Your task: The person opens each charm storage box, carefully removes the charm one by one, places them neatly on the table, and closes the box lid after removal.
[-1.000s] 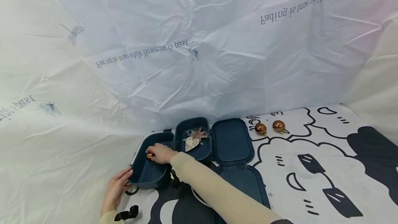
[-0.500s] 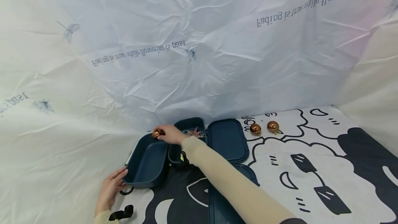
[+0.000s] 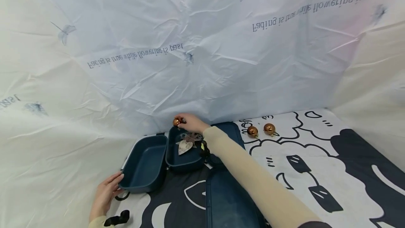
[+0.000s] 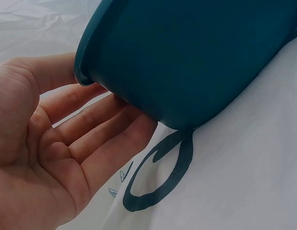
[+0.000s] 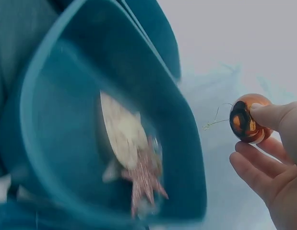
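My right hand (image 3: 193, 123) pinches a shiny copper Christmas ball (image 5: 250, 119) between thumb and fingers, its thin gold hanging loop sticking out. The hand is over the far edge of the middle dark blue box (image 3: 185, 166). Inside that box lie a pale leaf-shaped ornament (image 3: 184, 147) and a pinkish glittery star (image 5: 144, 179). To the left stands another dark blue box (image 3: 143, 185), with nothing in it. At its near left corner, my left hand (image 4: 66, 139) has its fingers extended, touching the rim and the outer wall.
Two more copper balls, one (image 3: 252, 131) beside the other (image 3: 269, 129), lie at the back right of the patterned cloth (image 3: 284, 164). One dark blue lid (image 3: 230, 131) lies right of the middle box, partly under the right sleeve; another lid (image 3: 227, 200) lies nearer. A white curtain (image 3: 202, 80) hangs behind.
My right hand has lifted the Christmas ball out of the left box and carried it right, over the middle box's far edge. My left hand stays at the left box's corner.
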The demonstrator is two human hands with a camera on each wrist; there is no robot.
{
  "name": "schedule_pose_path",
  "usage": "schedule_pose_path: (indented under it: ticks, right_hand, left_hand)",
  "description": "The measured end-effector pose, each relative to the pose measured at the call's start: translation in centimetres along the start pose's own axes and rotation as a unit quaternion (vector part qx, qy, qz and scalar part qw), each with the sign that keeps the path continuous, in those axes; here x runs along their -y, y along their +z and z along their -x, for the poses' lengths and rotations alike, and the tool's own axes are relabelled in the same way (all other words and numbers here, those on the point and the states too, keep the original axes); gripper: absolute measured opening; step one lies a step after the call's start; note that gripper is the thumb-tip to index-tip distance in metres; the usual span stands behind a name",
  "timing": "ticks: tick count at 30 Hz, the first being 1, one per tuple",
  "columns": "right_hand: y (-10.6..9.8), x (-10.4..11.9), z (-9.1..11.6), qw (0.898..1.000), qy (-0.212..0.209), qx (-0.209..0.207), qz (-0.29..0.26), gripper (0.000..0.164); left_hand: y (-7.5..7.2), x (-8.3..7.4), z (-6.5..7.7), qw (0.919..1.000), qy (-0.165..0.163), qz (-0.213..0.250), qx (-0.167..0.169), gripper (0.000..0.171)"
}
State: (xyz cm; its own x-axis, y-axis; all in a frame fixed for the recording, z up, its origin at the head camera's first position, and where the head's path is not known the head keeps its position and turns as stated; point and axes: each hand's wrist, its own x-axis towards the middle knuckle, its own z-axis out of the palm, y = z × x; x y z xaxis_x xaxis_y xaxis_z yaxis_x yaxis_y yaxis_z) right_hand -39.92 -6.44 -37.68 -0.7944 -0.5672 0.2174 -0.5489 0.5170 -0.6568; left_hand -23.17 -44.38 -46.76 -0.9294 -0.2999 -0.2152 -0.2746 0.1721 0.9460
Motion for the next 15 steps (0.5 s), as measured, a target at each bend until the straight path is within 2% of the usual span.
schedule_pose_path:
  ticks: [8, 15]
  right_hand:
    - [-4.5, -3.0, 2.9, 1.000, -0.013, -0.017, -0.015, 0.045]
    - [-8.1, -5.9, 5.7, 0.999, 0.009, -0.048, 0.022, 0.044]
  left_hand:
    - [-0.2, -0.3, -0.2, 0.9999, -0.012, 0.001, 0.011, 0.072]
    - [-0.4, -0.4, -0.5, 0.9994, -0.023, -0.004, 0.026, 0.080]
